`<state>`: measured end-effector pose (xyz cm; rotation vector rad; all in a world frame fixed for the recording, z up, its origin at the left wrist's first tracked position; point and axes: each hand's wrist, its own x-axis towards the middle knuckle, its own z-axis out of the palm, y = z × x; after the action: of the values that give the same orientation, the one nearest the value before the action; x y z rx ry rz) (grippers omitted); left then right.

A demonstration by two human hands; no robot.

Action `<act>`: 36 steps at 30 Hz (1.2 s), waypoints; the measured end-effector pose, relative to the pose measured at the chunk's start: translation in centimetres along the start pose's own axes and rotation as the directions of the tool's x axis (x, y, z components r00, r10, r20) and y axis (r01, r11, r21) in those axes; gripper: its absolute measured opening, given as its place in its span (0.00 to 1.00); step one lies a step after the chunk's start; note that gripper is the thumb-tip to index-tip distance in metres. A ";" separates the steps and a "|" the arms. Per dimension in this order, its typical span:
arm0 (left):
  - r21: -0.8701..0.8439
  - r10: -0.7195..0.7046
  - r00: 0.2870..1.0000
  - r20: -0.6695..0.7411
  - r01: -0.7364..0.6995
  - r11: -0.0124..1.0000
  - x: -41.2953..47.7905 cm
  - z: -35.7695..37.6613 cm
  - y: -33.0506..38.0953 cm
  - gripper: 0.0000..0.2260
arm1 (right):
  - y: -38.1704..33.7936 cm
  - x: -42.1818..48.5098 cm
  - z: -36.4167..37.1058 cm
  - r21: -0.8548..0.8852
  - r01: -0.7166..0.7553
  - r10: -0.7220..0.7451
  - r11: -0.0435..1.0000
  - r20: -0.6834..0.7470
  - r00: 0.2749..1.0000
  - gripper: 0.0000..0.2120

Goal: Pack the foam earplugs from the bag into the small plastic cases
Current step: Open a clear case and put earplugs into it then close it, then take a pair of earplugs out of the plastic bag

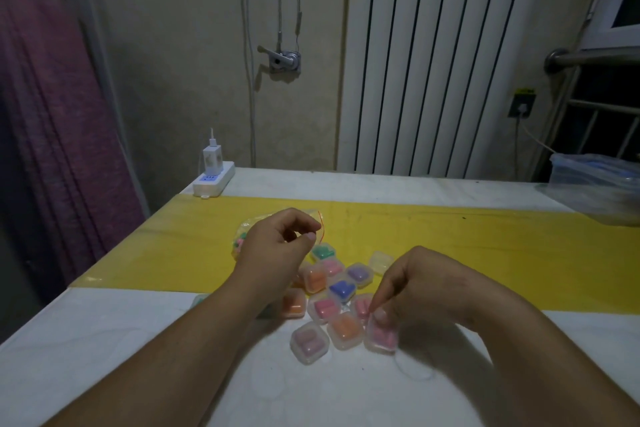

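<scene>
Pinched pink case (382, 338) in right hand (422, 288) fingertips (380, 315), risked slipping onto orange case (344, 329) just beside them; curled left hand (277, 246) fingers, couldn't tell around what.

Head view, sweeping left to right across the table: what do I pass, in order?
Power strip → left hand → case with blue earplugs → right hand, its fingers pinching a pink-filled case → clear plastic container. The bag is left out: the left hand overlaps it.
</scene>
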<state>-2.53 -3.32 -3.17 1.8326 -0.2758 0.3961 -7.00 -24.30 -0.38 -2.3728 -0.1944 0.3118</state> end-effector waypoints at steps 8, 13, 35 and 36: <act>0.388 0.105 0.994 -0.015 -0.091 0.917 0.5 -0.7 -0.3 0.11 | -0.5 1.5 2.2 0.026 0.101 -0.089 0.995 -0.296 0.951 0.07; 0.488 0.077 0.984 -0.161 0.012 0.873 1.4 -1.4 -1.0 0.19 | -1.1 2.9 2.8 0.009 0.116 -0.103 0.993 -0.392 0.914 0.06; 0.011 -0.338 0.926 -0.168 0.344 0.939 2.8 -3.8 -1.5 0.07 | -4.7 5.4 3.8 0.116 0.222 -0.123 0.968 -0.553 0.824 0.09; -0.166 -0.373 0.922 -0.106 0.353 0.921 2.6 -3.5 -0.9 0.06 | -4.4 4.9 3.2 0.127 0.247 -0.128 0.961 -0.587 0.799 0.11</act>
<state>-0.21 0.27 -1.98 1.6607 0.1301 0.2306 -3.43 -17.92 -0.48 -2.1151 -0.1031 -0.4698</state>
